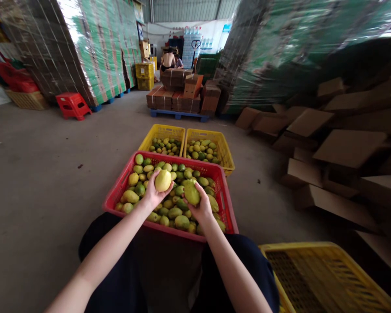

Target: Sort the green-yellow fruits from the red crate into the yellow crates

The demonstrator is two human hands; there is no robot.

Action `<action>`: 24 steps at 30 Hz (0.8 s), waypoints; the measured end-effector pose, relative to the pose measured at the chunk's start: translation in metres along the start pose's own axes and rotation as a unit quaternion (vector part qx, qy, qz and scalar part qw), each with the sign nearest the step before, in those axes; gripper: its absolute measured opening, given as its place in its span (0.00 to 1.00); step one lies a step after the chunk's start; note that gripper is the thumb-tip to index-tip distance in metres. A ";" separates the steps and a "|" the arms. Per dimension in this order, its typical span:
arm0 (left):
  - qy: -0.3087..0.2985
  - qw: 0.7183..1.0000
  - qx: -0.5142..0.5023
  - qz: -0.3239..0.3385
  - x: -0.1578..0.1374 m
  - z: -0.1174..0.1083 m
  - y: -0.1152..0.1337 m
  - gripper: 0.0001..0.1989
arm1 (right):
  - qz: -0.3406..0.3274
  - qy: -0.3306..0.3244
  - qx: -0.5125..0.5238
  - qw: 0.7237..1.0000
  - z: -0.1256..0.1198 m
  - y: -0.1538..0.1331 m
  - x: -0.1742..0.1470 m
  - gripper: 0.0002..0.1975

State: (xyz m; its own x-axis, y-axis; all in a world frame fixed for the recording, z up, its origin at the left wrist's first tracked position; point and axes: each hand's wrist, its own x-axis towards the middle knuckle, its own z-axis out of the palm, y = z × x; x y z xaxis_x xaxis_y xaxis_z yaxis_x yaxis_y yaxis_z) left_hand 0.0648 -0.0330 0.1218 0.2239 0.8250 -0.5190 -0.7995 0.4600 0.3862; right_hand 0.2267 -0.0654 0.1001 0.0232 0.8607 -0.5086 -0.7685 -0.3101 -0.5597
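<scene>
At the left, a red stool (72,105) is set on the grey floor (42,169). Toward the middle, a red crate (228,200) is filled with loose fruit (181,222), yellow and green mixed, some pieces rounded and others oval. Above the crate, a pale yellow fruit (163,181) is held cupped in the left hand (152,193); a plump, rounded form is shown, with smooth-looking skin of nearly even colour. Just beyond the red crate, two yellow crates (226,152) are placed side by side, with similar fruit contained in both. Farther right, also above the red crate, a green fruit (191,193) is gripped in the right hand (203,206); its skin is tinged with yellow and its outline is slightly uneven. At the far right, cardboard boxes (348,145) are heaped on the floor.
</scene>
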 end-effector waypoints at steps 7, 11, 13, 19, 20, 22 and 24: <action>-0.036 0.999 -0.007 -0.015 0.008 -0.008 0.000 0.22 | 0.008 0.019 -0.008 1.000 0.004 0.001 -0.001 0.04; -0.056 0.998 0.002 -0.007 0.007 -0.005 0.000 0.18 | -0.005 0.026 0.009 1.000 0.002 0.001 0.001 0.04; -0.072 0.997 -0.001 -0.004 0.006 -0.004 0.000 0.17 | -0.004 0.001 0.002 1.000 -0.001 0.003 0.004 0.05; -0.046 0.999 0.012 0.005 0.003 -0.004 0.003 0.18 | -0.130 -0.087 -0.071 0.985 -0.005 0.009 0.008 0.22; -0.052 0.997 0.037 0.031 0.002 -0.004 0.004 0.18 | -0.172 -0.086 -0.085 0.978 -0.004 0.009 0.007 0.24; -0.085 0.985 0.101 0.106 -0.001 -0.004 0.004 0.18 | -0.269 -0.071 -0.140 0.950 -0.004 0.007 0.002 0.27; -0.121 0.963 0.157 0.179 -0.004 -0.003 0.004 0.18 | -0.387 -0.053 -0.229 0.892 -0.006 0.004 -0.004 0.29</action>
State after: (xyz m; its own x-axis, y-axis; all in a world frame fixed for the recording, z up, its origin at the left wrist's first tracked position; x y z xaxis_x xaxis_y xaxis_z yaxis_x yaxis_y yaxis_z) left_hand 0.0584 -0.0354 0.1229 0.1188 0.9843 -0.1303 -0.6495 0.1763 0.7396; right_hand 0.2273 -0.0723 0.0961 0.3547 0.9139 0.1974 -0.2060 0.2823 -0.9369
